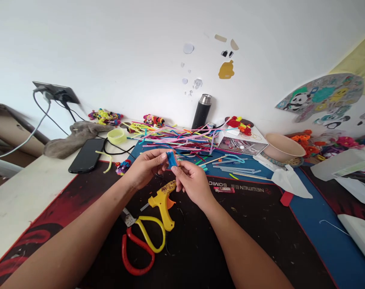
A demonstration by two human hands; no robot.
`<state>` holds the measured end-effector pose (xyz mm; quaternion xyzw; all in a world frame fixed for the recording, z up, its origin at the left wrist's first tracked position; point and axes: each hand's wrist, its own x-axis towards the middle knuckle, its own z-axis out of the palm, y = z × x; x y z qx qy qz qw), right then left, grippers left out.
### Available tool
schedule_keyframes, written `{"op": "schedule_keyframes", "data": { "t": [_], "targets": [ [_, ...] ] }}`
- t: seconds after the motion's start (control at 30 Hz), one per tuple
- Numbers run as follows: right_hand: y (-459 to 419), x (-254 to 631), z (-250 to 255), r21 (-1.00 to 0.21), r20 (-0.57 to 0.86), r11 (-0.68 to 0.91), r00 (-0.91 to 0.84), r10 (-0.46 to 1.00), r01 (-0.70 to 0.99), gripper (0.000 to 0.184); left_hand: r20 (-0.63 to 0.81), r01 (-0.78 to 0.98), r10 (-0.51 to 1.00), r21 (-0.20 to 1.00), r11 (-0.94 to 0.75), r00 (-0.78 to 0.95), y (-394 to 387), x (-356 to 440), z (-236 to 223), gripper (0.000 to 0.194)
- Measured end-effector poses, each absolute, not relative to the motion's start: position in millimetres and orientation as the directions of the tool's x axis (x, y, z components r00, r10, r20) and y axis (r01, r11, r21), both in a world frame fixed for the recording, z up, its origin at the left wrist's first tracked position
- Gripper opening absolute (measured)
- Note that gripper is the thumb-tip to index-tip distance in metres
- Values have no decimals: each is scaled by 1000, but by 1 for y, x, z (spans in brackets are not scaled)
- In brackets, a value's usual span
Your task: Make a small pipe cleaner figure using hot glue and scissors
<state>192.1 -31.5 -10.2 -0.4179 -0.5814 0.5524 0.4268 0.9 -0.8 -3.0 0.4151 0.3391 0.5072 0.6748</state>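
Small blue piece (171,159) held up over the bench (11,196): left hand (145,166) fingers pinch its far end, right hand (195,180) fingers grasp its near end; material unclear. Light, even pressure from both sides should avoid creasing or twisting it. Keep the right fingers clear of the yellow glue gun (162,204), its nozzle end being close below; heat cannot be judged.

I have room to move the right hand (192,179) over the dark mat (269,228) at lower right. Just below centre, the yellow glue gun (162,201) and the scissors (142,242) lie in my way; above centre, a heap of coloured stems (176,139) blocks me, with the black flask (201,113) behind it.
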Motion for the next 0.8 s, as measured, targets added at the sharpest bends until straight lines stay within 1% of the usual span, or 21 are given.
{"op": "schedule_keyframes", "data": {
  "t": [0.23, 0.4, 0.57, 0.73, 0.8],
  "targets": [
    [-33, 191, -13, -991, 94, 116, -253, 963, 74, 33, -96, -360, 960, 913, 191, 264, -1, 1, -5, 49],
    [-34, 191, -15, -985, 112, 142, -251, 961, 102, 30, -90, -354, 958, 916, 186, 271, -1, 0, -5, 45],
    [-33, 191, -17, -984, 129, 158, -279, 952, 86, 32, -52, -356, 956, 921, 158, 289, 0, 0, -5, 42],
    [-33, 190, -18, -987, 131, 151, -276, 952, 53, 41, -41, -375, 958, 915, 149, 283, 0, -2, -3, 44],
    [-33, 190, -18, -986, 137, 158, -274, 952, 57, 41, -44, -385, 960, 910, 153, 278, 0, -1, -3, 45]
  ]
}}
